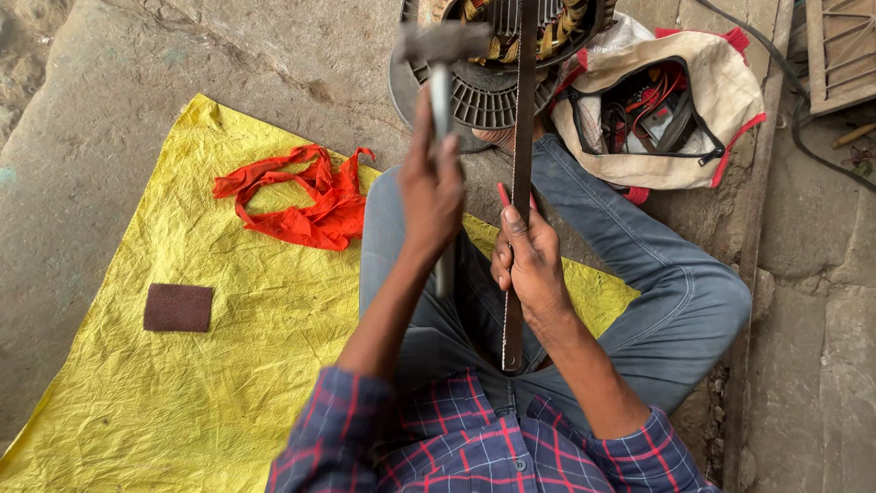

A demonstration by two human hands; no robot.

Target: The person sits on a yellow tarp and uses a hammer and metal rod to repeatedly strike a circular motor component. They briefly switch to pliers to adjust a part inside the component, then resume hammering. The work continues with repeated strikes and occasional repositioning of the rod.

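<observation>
While the hammer (443, 55), head-heavy and rigid, is gripped low on its steel handle by the closed left hand (431, 187), a long, stiff, thin bar (521, 164) is clasped mid-length by the right hand (529, 265), its tip beyond the fingers (513, 239) against the motor stator (493, 91).

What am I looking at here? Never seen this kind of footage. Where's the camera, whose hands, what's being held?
One view only, from a camera worn on a person's head, looking down at their own lap as they sit on a stone floor. The left hand grips a hammer, head raised. The right hand holds a long flat metal strip upright, its far end at a round motor stator with copper windings. A yellow sheet carries a red cloth and a brown pad. An open tool bag sits to the right.
</observation>
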